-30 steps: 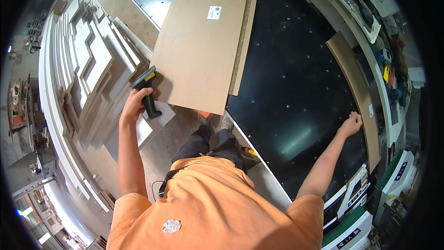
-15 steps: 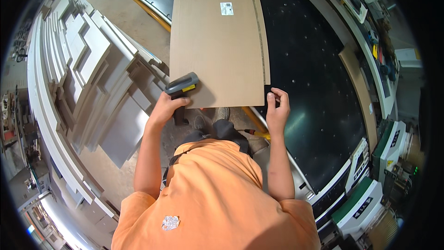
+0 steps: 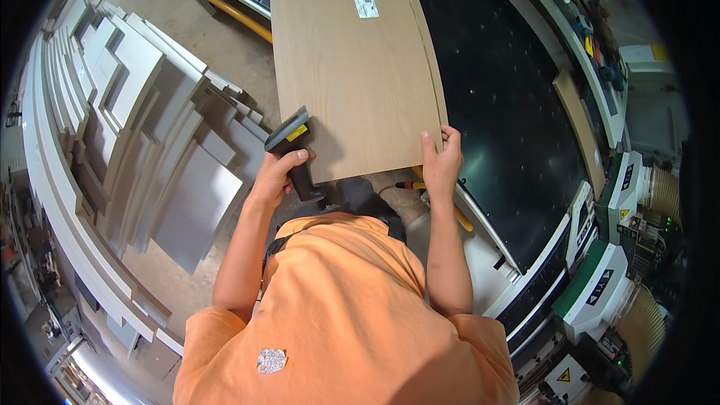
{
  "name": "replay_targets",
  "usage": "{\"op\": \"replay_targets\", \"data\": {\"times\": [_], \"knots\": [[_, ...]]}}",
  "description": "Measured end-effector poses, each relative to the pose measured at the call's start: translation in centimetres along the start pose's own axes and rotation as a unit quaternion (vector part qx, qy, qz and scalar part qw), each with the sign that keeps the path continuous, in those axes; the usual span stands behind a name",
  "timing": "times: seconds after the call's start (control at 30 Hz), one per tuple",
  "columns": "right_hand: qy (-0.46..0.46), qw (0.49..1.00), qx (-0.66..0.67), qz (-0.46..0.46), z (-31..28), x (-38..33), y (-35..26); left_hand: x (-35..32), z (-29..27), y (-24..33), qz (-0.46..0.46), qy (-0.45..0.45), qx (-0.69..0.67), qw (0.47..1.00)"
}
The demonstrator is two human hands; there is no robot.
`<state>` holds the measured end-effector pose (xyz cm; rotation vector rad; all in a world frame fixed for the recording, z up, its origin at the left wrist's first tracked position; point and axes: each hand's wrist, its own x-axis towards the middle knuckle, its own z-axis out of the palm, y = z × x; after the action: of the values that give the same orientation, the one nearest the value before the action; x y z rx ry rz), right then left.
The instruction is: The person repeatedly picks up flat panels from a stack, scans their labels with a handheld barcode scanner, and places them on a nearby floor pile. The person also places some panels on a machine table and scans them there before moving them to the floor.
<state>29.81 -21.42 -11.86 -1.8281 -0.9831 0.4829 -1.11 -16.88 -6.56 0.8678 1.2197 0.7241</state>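
Observation:
A long wood-grain panel stretches away in front of me, with a small white printed label stuck on its upper part. My left hand is wrapped round the handle of a dark handheld barcode scanner with a yellow sticker. The scanner is at the panel's near left corner. At the near right corner, my right hand grips the panel's edge, thumb on the top face and fingers round the side. The underside of the panel there is hidden.
Pale boards stand stacked in steps on the left. Under and right of the panel lies a black machine table with small dots. Machine units with green and white covers sit at the lower right. A yellow-orange rail runs at upper left.
My right hand has gone from beside the panel's corner to gripping its edge. The panel's near end now slants, its right side higher in view. The scanner has tilted more upright in my left hand.

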Motion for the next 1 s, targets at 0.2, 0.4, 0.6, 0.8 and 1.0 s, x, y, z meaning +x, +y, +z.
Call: {"op": "replay_targets", "data": {"times": [0.2,0.4,0.6,0.8,1.0], "knots": [[0.012,1.000,-0.008,0.002,0.2,-0.1,0.1,0.0,-0.4,-0.2,-0.026,-0.042,0.047,0.998],[0.021,1.000,-0.010,0.000,0.3,0.2,-0.1,-0.2,-0.2,0.3,-0.019,-0.058,0.104,0.993],[0.023,1.000,-0.015,-0.005,0.3,0.6,-0.5,0.2,0.2,1.0,-0.027,-0.080,0.091,0.992],[-0.014,0.999,-0.024,0.041,-0.4,1.1,-1.1,0.3,-2.6,3.7,0.032,-0.087,0.135,0.987],[-0.035,0.997,0.020,0.064,-0.5,1.9,-0.3,5.7,-5.9,5.5,-0.008,-0.005,0.145,0.989]]}}
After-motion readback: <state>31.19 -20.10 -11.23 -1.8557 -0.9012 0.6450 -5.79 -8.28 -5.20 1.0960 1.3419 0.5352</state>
